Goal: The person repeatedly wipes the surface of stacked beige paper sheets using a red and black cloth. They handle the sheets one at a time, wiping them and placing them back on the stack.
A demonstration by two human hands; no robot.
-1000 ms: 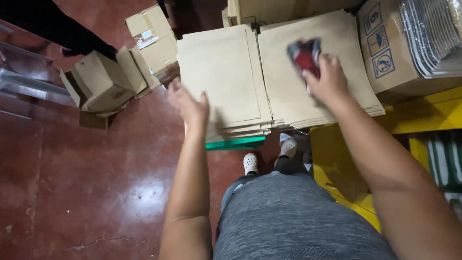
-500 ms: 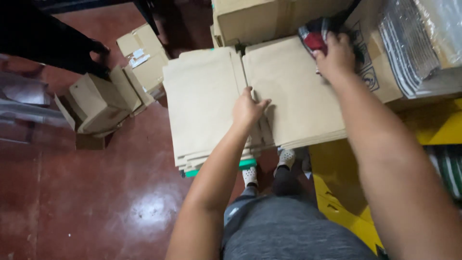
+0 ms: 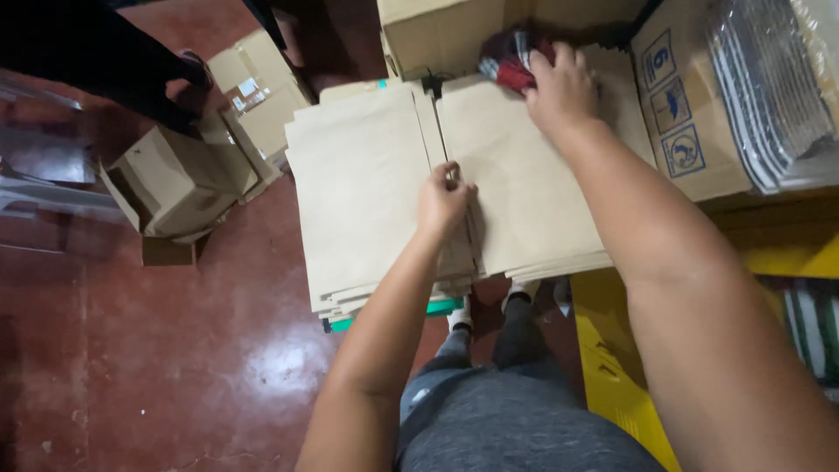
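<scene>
Two stacks of flat brown cardboard sheets lie side by side in front of the person, the left stack (image 3: 367, 192) resting on something green that peeks out at its near edge, the right stack (image 3: 516, 183) overlapping its inner edge. The left hand (image 3: 444, 203) pinches that inner edge, fingers curled onto the top sheets where the two stacks meet. The right hand (image 3: 559, 87) is clenched round a red and dark cloth-like thing (image 3: 507, 63) at the far edge of the right stack. The sheets look light and thin singly, stiff enough to slide, likely to bend if lifted by one corner; an edge grip seems best. I count one printed carton (image 3: 677, 114) at the right and several small folded boxes (image 3: 179, 183) on the red floor (image 3: 131, 367).
</scene>
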